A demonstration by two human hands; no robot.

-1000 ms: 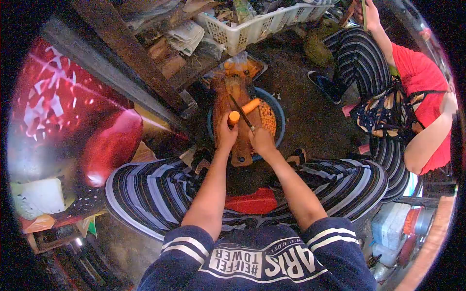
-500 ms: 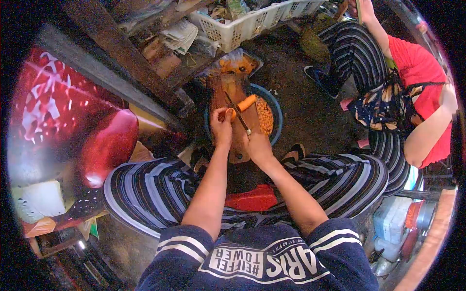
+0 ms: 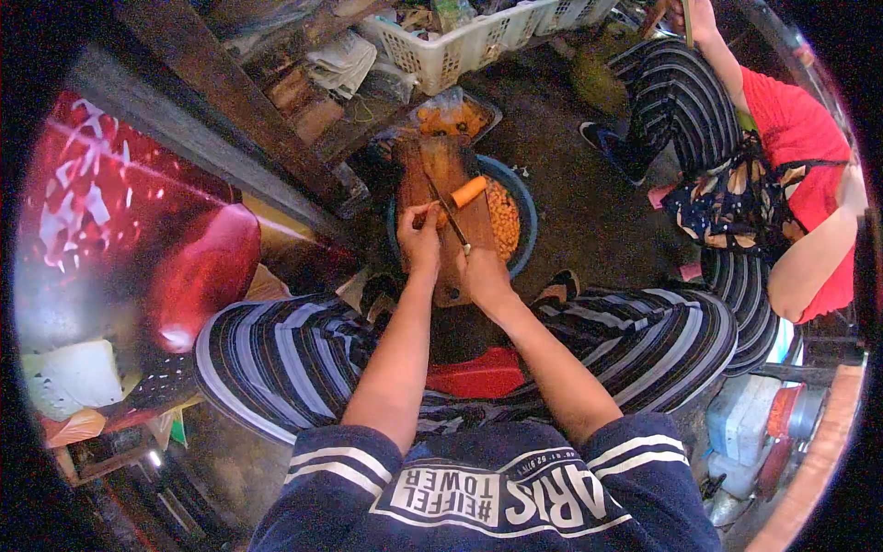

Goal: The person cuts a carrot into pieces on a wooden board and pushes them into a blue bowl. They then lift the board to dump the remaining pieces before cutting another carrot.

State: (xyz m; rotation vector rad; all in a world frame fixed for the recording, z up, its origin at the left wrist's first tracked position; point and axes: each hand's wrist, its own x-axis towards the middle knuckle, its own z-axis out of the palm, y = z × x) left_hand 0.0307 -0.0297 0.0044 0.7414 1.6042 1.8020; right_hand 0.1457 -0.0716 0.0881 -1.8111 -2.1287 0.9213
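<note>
My left hand (image 3: 420, 241) is closed on an orange carrot, pressed to a wooden cutting board (image 3: 452, 293). In my right hand (image 3: 482, 274) is the handle of a knife (image 3: 450, 211), its blade pointing away from me across the carrot. Right of the blade, a thicker carrot piece (image 3: 470, 190) lies on the board. The board rests over a blue basin (image 3: 527, 233), where many small diced carrot bits (image 3: 503, 217) show on the right side. My left fingers cover much of the carrot they hold.
Beyond the board lies a clear plastic bag (image 3: 452, 115) with orange pieces in it. A white perforated crate (image 3: 445, 61) stands farther back, beside a wooden beam (image 3: 248, 106). At the right sits another person (image 3: 796, 120) in a red top. Red fabric (image 3: 207, 276) is at the left.
The knife and my right hand have shifted slightly left, closer to my left fingers. Both hands keep their grip. The other person's raised hand has moved slightly.
</note>
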